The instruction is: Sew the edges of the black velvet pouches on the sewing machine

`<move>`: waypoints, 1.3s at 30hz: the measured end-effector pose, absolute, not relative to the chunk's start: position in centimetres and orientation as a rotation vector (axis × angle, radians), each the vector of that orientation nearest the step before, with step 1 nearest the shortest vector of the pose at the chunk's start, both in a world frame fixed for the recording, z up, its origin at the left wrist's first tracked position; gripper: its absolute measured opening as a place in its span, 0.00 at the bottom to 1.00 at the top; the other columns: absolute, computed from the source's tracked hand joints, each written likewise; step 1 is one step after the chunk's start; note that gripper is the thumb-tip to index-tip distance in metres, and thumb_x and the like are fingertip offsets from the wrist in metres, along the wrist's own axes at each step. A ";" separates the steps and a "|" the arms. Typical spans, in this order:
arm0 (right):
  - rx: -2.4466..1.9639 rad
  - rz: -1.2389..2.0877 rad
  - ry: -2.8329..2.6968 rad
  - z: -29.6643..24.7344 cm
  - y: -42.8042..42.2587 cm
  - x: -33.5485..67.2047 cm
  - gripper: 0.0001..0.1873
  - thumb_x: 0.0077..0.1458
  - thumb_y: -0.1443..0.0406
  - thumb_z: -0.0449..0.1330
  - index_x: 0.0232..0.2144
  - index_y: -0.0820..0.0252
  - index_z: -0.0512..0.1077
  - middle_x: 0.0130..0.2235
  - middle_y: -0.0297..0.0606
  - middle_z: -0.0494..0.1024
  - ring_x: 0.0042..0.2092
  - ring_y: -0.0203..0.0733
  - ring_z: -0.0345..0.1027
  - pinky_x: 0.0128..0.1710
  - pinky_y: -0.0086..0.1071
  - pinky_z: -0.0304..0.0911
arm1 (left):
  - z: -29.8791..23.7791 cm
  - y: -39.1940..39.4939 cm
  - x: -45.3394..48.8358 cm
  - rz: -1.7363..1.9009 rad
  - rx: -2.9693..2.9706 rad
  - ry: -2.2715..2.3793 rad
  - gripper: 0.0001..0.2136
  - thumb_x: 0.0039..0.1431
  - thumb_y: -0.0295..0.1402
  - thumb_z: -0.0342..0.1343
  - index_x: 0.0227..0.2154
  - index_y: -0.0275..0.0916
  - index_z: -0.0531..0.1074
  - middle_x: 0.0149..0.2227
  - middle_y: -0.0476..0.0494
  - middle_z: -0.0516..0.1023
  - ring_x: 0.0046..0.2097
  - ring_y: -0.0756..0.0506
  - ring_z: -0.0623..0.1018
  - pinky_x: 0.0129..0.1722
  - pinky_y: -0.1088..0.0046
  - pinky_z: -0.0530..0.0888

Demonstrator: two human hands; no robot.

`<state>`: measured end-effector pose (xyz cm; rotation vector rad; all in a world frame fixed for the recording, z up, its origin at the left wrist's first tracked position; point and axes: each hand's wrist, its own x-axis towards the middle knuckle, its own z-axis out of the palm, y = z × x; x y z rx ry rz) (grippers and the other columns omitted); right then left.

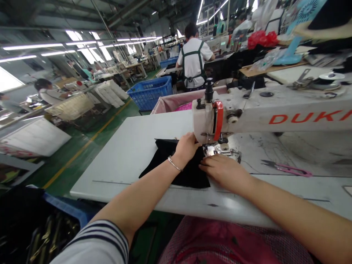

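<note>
A black fabric piece [189, 175] lies on the white sewing table, its right edge at the presser foot [211, 150] of an industrial sewing machine [255, 110]. My left hand [186, 149], with a silver bracelet at the wrist, grips the fabric just left of the needle area, fingertips close under the machine head. On the right, my right hand [224, 170] has its fingers closed on the fabric's right edge in front of the foot. The needle itself and the underside of the fabric are hidden. Pink-handled thread snips [287, 168] rest on the machine bed to the right.
A blue crate [151, 93] and a pink-lined bin [165, 104] stand behind the table [110, 165]. At lower left is a blue bin [66, 209] with dark pieces and metal hardware. A co-worker [194, 60] sits ahead, back turned. A light-blue fan [295, 44] stands at upper right.
</note>
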<state>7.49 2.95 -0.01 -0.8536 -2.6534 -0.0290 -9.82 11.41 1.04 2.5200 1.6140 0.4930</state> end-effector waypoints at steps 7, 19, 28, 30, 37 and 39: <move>-0.701 -0.024 -2.565 -1.7 0.8 10.1 0.18 0.63 0.72 0.50 0.53 0.65 0.70 0.49 0.43 0.76 0.54 0.44 0.67 0.53 0.41 0.65 | 0.1 6.5 -10.8 0.544 2.658 1.268 0.11 0.63 0.28 0.54 0.47 0.38 0.73 0.48 0.44 0.75 0.51 0.45 0.73 0.56 0.66 0.69; -0.797 -0.062 -2.505 -1.4 1.2 9.1 0.16 0.62 0.72 0.52 0.50 0.67 0.72 0.48 0.42 0.77 0.51 0.46 0.69 0.49 0.43 0.69 | -0.2 8.0 -11.6 0.554 2.813 1.002 0.12 0.66 0.27 0.51 0.50 0.36 0.72 0.51 0.43 0.77 0.56 0.47 0.73 0.59 0.64 0.70; -0.771 -0.076 -2.515 -1.3 0.7 8.9 0.16 0.62 0.72 0.51 0.49 0.67 0.72 0.47 0.42 0.78 0.51 0.46 0.69 0.49 0.42 0.69 | 0.2 6.9 -11.1 0.604 2.750 1.042 0.11 0.64 0.25 0.52 0.48 0.35 0.73 0.51 0.43 0.77 0.55 0.46 0.74 0.58 0.66 0.71; -0.781 -0.092 -2.523 -1.2 0.7 8.8 0.16 0.61 0.72 0.51 0.49 0.68 0.73 0.47 0.42 0.78 0.51 0.46 0.69 0.49 0.42 0.69 | 0.2 7.0 -11.1 0.621 2.731 1.052 0.11 0.64 0.24 0.52 0.47 0.36 0.73 0.50 0.44 0.77 0.54 0.47 0.74 0.58 0.66 0.71; -0.745 -0.105 -2.584 -1.0 0.6 9.2 0.19 0.61 0.74 0.49 0.51 0.69 0.71 0.51 0.43 0.76 0.53 0.46 0.68 0.48 0.41 0.69 | 0.0 7.1 -11.1 0.604 2.721 1.085 0.12 0.66 0.25 0.49 0.49 0.35 0.72 0.51 0.44 0.77 0.55 0.47 0.74 0.59 0.65 0.69; -0.751 -0.096 -2.596 -1.1 0.7 9.5 0.19 0.62 0.74 0.49 0.52 0.68 0.70 0.52 0.43 0.76 0.54 0.46 0.68 0.49 0.41 0.68 | 0.0 7.2 -11.1 0.566 2.723 1.077 0.12 0.65 0.25 0.49 0.49 0.36 0.72 0.52 0.44 0.76 0.55 0.47 0.74 0.59 0.65 0.69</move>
